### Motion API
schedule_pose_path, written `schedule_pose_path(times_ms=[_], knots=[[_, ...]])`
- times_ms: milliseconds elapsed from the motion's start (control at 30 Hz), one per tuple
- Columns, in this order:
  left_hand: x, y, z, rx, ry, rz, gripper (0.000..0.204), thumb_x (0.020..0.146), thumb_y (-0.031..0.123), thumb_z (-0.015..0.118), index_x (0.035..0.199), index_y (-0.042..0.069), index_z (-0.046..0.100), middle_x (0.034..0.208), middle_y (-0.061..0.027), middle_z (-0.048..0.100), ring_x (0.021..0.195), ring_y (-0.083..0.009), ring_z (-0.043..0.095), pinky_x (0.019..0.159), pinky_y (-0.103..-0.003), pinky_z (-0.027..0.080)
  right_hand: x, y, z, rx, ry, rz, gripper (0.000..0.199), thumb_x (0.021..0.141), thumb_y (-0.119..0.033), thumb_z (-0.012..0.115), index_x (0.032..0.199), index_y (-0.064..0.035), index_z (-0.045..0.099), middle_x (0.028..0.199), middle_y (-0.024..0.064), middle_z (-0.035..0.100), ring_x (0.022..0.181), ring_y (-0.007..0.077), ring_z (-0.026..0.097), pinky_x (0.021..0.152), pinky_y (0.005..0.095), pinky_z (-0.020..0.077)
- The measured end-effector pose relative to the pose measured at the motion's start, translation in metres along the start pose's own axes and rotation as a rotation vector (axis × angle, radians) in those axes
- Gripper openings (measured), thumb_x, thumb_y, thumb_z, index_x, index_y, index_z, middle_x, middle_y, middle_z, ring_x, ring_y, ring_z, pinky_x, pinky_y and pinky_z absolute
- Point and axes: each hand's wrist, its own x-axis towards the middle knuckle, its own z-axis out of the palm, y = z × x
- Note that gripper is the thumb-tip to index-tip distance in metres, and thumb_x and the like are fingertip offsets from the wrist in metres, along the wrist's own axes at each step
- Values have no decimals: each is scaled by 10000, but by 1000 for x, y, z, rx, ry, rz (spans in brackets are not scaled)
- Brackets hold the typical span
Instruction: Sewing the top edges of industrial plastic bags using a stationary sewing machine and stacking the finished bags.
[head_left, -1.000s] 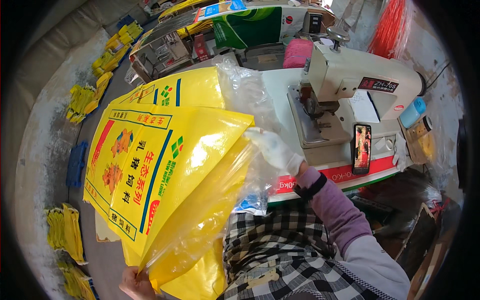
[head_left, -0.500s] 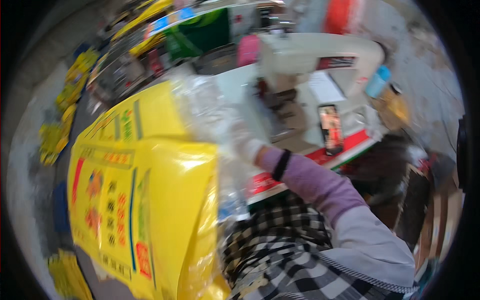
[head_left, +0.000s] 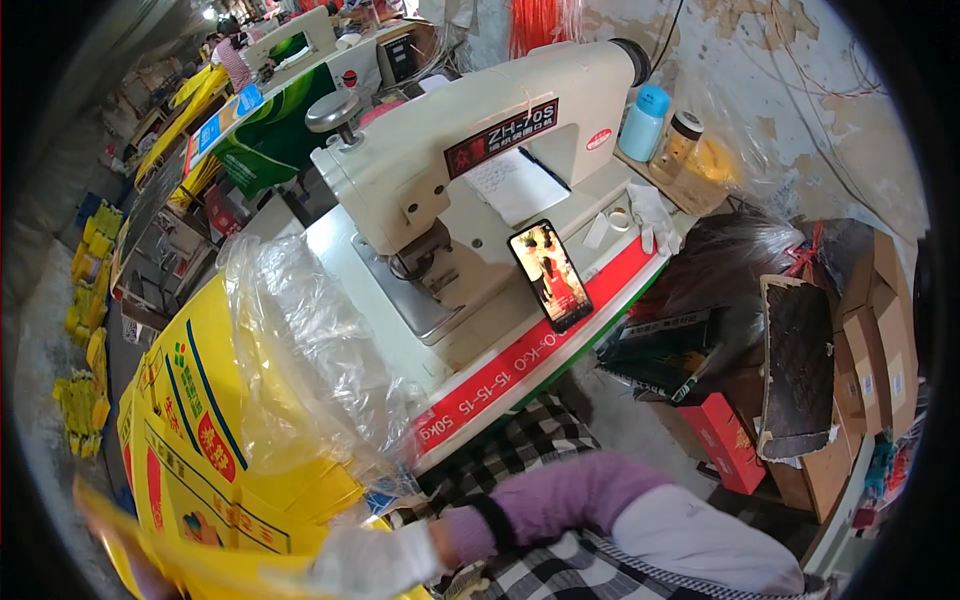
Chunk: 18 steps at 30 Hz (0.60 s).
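My right hand [head_left: 372, 562], in a white glove with a purple sleeve and a black wristband, reaches left across my lap and grips the edge of a yellow printed bag [head_left: 200, 565] that streaks blurred along the bottom. A blurred shape at the lower left may be my left hand [head_left: 150, 578] under the same bag; its grip is unclear. Just above lies a stack of yellow printed bags [head_left: 190, 420] with a crumpled clear plastic liner [head_left: 310, 340] sticking out of the top one. Behind them stands a cream sewing machine [head_left: 470, 160] on its table [head_left: 520, 360].
A phone [head_left: 550, 275] with a lit screen leans on the machine table. A blue bottle [head_left: 643, 120] and a jar [head_left: 678, 145] stand at the back right. Cardboard boxes [head_left: 870, 330] and a red box [head_left: 725, 440] crowd the right. More yellow bags [head_left: 85, 400] lie on the floor at left.
The view has swung up and right toward the sewing machine. The yellow bag I held up in front has dropped to the bottom edge, and my right hand has come down to my lap.
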Motion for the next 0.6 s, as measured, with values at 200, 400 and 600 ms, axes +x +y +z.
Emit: schedule_pose_path(times_ms=[200, 400, 600], knots=[[300, 99, 113, -8, 117, -75, 342, 1009, 200, 400, 1231, 19, 587, 1182, -175, 616, 1039, -312, 582, 926, -423, 441, -175, 97, -1, 186, 739, 449, 467, 986, -206, 484, 1433, -74, 453, 1189, 209, 656, 984, 190, 684, 889, 312, 523], [328, 288, 254, -218, -91, 648, 263, 813, 16, 562, 1004, 99, 721, 979, -105, 698, 857, -310, 675, 793, -371, 544, -295, 61, 35, 478, 1103, 1004, 425, 983, -147, 464, 1363, 43, 490, 1278, 164, 610, 1173, 197, 578, 998, 322, 439], [339, 283, 243, -379, -337, 455, 232, 754, -9, 607, 925, 88, 731, 876, -92, 706, 811, -314, 675, 756, -356, 552, -287, 38, 26, -3, 1061, 918, 362, 930, -111, 559, 1273, -1, 593, 966, 199, 699, 852, 310, 693, 771, 348, 531]])
